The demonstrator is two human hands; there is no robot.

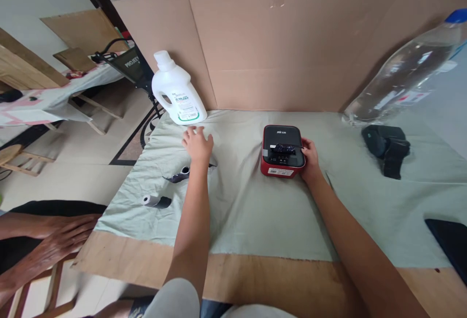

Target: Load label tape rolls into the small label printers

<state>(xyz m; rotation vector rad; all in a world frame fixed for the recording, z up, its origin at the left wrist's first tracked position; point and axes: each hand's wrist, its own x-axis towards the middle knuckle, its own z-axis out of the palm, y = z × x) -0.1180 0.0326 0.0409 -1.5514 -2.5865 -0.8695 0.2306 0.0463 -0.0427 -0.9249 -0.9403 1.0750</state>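
Note:
My right hand is against the right side of a small red box-shaped printer with a black top, its fingers curled at the rear corner. A bundled dark cord lies on the printer's lid. My left hand is open and holds nothing, with its fingers spread over the cloth just in front of a white jug-shaped bottle. Below and left of that hand lie a partly unrolled dark strip with a roll core and a small paper roll. My left forearm partly hides the strip.
A pale green cloth covers the wooden table. Cardboard stands along the back. To the right are a large water bottle, a black strapped object and a dark flat device. Another person's hands rest at left.

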